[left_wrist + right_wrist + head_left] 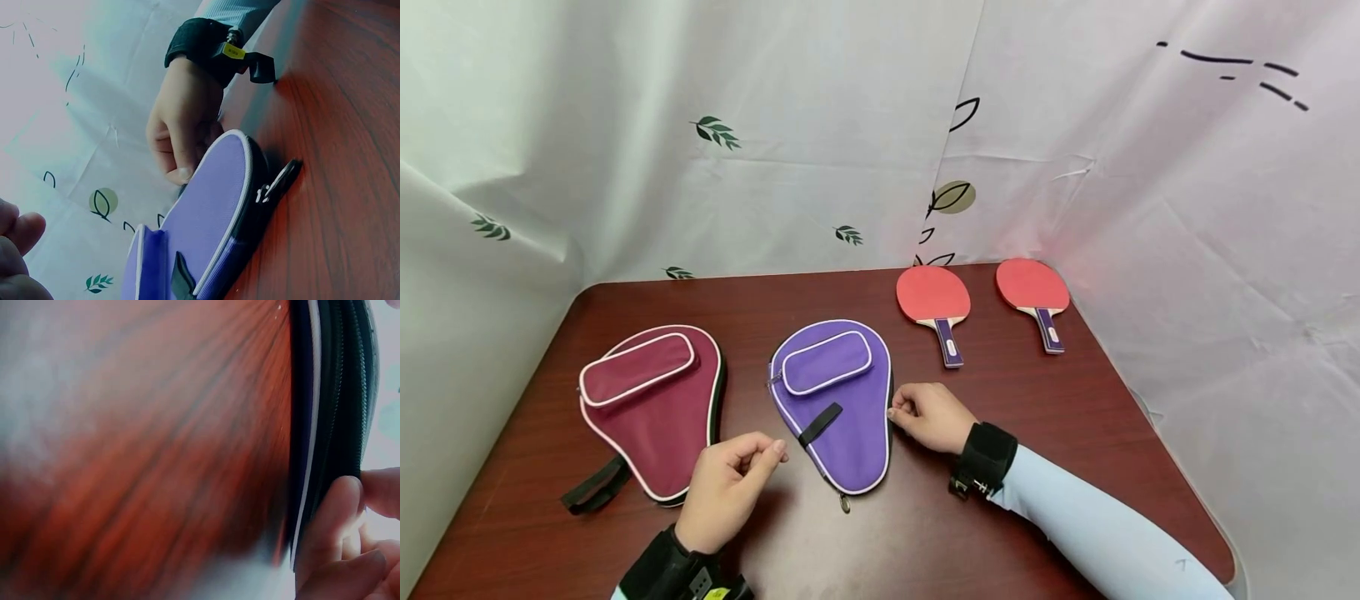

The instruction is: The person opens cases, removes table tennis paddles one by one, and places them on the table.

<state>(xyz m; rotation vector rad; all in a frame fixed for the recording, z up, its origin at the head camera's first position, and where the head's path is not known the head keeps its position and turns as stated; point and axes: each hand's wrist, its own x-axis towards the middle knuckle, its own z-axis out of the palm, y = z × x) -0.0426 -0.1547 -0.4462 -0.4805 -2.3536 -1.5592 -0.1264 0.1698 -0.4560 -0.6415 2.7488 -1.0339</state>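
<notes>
A purple table tennis paddle case [857, 417] lies flat, its rounded end away from me, with a small front pocket and a black strap. At its right edge my right hand [934, 415] pinches the rim between thumb and finger. The right wrist view shows the fingertips [344, 494] at the black side band, where the zipper [340, 381] stands parted. My left hand [726, 487] hovers between the purple case and a dark red paddle case [662, 433], fingers loosely bent and holding nothing. In the left wrist view, its fingertips [28, 231] are apart from the purple case.
Two red table tennis paddles [934, 293] [1033, 285] lie at the back right, handles toward me. The dark red case has a black wrist loop [597, 487] at its left. White patterned cloth [775, 167] hangs behind and beside the brown table [985, 550].
</notes>
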